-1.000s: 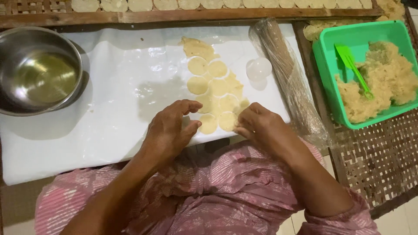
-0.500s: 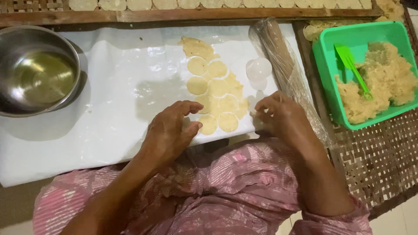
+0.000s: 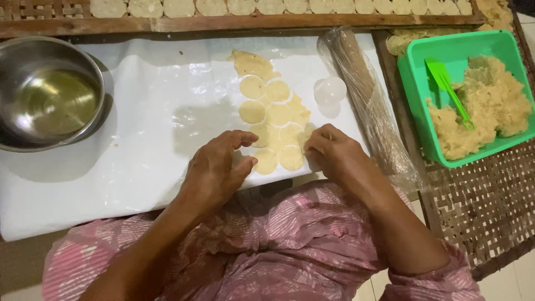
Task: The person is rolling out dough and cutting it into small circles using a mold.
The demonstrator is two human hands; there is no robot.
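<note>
In the green tub [image 3: 413,83], dough [image 3: 490,108]; steel bowl [image 3: 16,72] perhaps oily; both hands loosely curled, empty.

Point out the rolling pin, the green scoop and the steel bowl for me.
rolling pin [image 3: 365,97], head view, middle of its plastic-wrapped barrel.
green scoop [image 3: 446,83], head view, its blade, in the green tub.
steel bowl [image 3: 99,72], head view, right rim.
</note>
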